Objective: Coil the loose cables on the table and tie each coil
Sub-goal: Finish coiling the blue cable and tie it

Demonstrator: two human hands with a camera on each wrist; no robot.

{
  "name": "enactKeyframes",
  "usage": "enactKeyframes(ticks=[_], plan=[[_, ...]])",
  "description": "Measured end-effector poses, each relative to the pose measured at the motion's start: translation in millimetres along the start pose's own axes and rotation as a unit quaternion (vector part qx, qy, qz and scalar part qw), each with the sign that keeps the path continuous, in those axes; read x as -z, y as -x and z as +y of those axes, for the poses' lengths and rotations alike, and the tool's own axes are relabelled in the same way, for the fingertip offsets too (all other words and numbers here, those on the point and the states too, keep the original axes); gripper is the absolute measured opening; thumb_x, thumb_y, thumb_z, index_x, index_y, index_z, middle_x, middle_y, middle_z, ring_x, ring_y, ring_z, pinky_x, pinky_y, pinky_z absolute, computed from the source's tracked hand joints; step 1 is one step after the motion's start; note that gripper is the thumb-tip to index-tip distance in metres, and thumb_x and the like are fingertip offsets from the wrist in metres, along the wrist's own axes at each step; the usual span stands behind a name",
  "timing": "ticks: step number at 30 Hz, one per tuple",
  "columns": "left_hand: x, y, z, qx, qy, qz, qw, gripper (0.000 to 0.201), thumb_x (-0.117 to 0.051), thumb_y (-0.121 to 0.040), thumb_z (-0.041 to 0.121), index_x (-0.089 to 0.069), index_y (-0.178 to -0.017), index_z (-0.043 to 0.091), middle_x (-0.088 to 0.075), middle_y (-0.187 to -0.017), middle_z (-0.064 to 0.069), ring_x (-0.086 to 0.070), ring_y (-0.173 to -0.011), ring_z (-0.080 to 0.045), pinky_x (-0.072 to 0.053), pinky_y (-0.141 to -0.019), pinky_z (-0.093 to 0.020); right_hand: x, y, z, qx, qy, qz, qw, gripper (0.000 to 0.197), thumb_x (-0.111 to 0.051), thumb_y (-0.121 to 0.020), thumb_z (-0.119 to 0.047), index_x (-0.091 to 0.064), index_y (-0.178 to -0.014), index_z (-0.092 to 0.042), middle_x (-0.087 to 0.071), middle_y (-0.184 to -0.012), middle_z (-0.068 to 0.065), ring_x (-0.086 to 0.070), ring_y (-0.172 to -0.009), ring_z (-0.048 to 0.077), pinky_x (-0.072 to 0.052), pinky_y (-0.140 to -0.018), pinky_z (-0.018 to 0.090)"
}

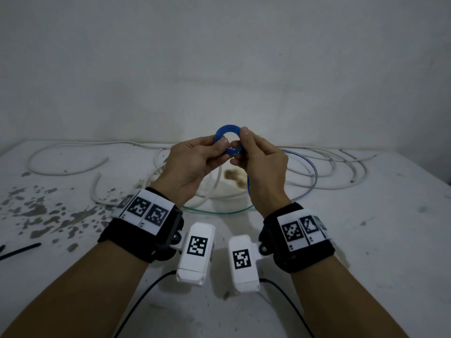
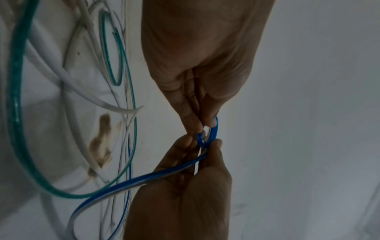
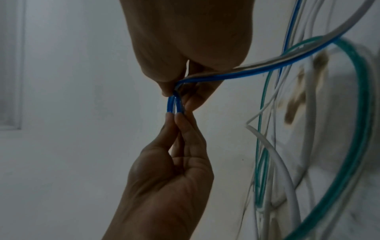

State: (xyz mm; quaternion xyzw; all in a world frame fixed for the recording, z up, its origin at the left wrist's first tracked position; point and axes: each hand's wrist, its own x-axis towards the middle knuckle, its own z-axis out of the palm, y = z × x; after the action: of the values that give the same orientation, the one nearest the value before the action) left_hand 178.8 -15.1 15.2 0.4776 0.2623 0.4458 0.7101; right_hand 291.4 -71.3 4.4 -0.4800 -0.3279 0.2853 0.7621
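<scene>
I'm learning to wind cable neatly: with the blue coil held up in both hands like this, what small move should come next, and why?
Probably lay one more turn: the blue coil is pinched by left hand and right hand, while its loose tail trails down to the table, so it is likely not ready to tie.

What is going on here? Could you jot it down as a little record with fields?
Activity: coiling a blue cable
Left hand: pinches the coil's left side
Right hand: pinches the coil's right side
Coil: small ring, held above the table
Uncoiled part: trails down from the right hand
Still loose: white cables, green cable
Ties: none seen
</scene>
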Motion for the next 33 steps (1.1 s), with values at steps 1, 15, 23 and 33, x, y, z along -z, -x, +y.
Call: enactKeyframes(ticks=[1, 15, 23, 33], plan=[[0.4, 0.0, -0.3, 0.0, 0.012, 0.004, 1.0, 0.016, -0.066, -0.09, 0.007, -0.071, -0.103, -0.001, -0.077, -0.094, -0.01, -0.074, -0.088, -0.016, -0.057, -0.076, -0.02, -1.0, 0.9, 2.1, 0.005, 0.0, -0.004, 1.0, 0.021, -0.066, -0.094, -0.026, -0.076, -0.102, -0.009, -0.076, -0.084, 0.008, -0.068, -0.069, 0.015, -0.056, -0.071, 0.038], [6.6, -3.7, -0.6, 0.037, 0.083, -0.032, 0.995, 0.018, -0.06, -0.091, 0.004, -0.068, -0.105, -0.005, -0.075, -0.102, -0.015, -0.073, -0.095, -0.018, -0.058, -0.079, -0.021, 0.1, 3.6, 11.1, 0.084, 0.064, -0.032, 0.994, 0.041, -0.077, -0.084, -0.015, -0.067, -0.124, -0.015, -0.076, -0.102, 0.003, -0.07, -0.093, 0.011, -0.058, -0.089, 0.039], [15.5, -4.7, 8.7, 0.077, -0.188, -0.038, 0.978, 0.022, -0.073, -0.086, 0.023, -0.075, -0.105, 0.01, -0.071, -0.087, 0.002, -0.061, -0.073, -0.008, -0.051, -0.066, -0.02, 17.9, -8.7, -2.5, 0.052, 0.138, -0.094, 0.985, 0.028, -0.064, -0.094, -0.006, -0.069, -0.121, -0.011, -0.076, -0.089, 0.005, -0.071, -0.078, 0.016, -0.061, -0.072, 0.032], [14.9, -4.8, 10.5, -0.029, -0.238, -0.022, 0.971, 0.004, -0.071, -0.088, 0.012, -0.075, -0.088, 0.009, -0.074, -0.078, -0.003, -0.066, -0.071, -0.01, -0.056, -0.07, -0.021, 22.5, -11.1, -12.4, 0.056, 0.124, -0.107, 0.985, 0.023, -0.071, -0.089, -0.007, -0.071, -0.111, -0.004, -0.076, -0.081, 0.011, -0.072, -0.075, 0.021, -0.059, -0.069, 0.029]])
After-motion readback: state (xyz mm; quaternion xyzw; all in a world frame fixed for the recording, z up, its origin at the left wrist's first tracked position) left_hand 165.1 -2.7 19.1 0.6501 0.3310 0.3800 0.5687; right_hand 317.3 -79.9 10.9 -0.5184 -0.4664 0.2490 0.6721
